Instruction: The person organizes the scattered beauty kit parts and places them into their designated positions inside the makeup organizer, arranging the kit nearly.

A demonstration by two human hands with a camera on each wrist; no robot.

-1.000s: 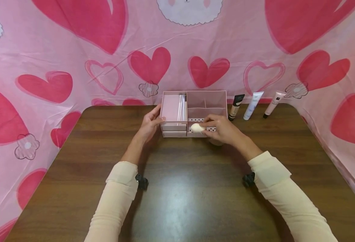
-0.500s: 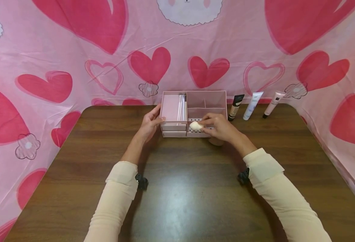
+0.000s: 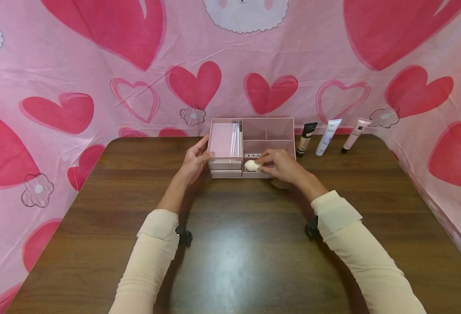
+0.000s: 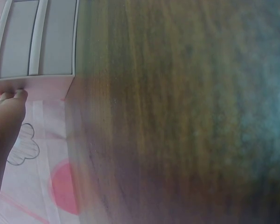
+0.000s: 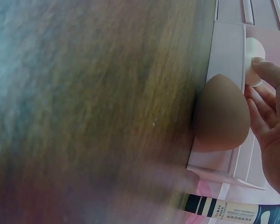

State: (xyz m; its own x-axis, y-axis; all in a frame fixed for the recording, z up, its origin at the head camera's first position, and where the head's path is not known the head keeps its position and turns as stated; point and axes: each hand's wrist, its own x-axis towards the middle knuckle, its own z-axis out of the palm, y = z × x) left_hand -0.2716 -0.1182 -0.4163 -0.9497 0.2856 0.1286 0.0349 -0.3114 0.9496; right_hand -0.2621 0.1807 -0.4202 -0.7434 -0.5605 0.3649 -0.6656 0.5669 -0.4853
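Note:
My right hand [image 3: 279, 165] pinches a cream-white makeup sponge [image 3: 251, 165] between thumb and fingers, low in the front right compartment of a pink makeup organizer [image 3: 269, 129]. In the right wrist view the white sponge [image 5: 255, 50] shows just behind the organizer's front wall, partly covered by the thumb. A brown, teardrop-shaped makeup sponge [image 5: 222, 116] stands on the table in front of that wall; in the head view my hand hides much of it. My left hand [image 3: 194, 162] holds the organizer's left side, thumb at the top rim and fingers against the outer wall.
Several slim white sticks [image 3: 236, 138] stand in the organizer's left section, above two drawers [image 3: 225, 169]. To the right stand a black-capped tube [image 3: 307, 139], a white tube [image 3: 329, 137] and a pink tube [image 3: 355, 136]. A heart-print cloth [image 3: 230, 65] hangs behind the wooden table [image 3: 222, 244].
My right hand has moved slightly left with the white sponge, which now sits lower in the front compartment. The left hand and the organizer have stayed in place.

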